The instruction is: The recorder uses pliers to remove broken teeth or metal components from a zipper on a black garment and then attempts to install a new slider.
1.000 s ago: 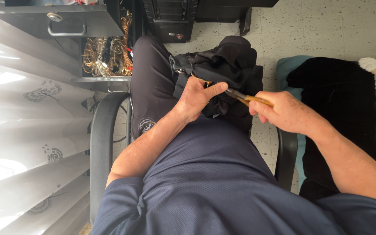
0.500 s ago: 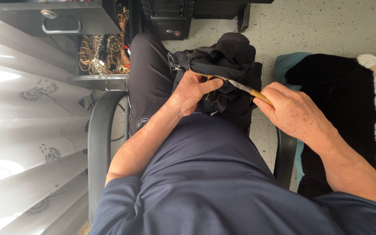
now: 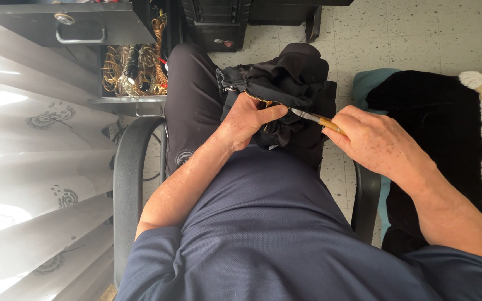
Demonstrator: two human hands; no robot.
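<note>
Right hand is closing around a small wooden-handled tool, pointing its metal tip at the brass zipper of the black garment lying on the lap. Left hand is pinching the cloth just beside that zipper. Soft and limp, the garment is probably best held by its seam. Beyond the garment, a drawer of tangled wires is standing open; no labels can be made out.

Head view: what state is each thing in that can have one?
Left hand: gripping the black garment by its zipper.
Right hand: shut on the tool.
Tool: tip at the zipper.
Garment: bunched on the lap.
Drawer: pulled open.
Wires: tangled on the shelf.
</note>
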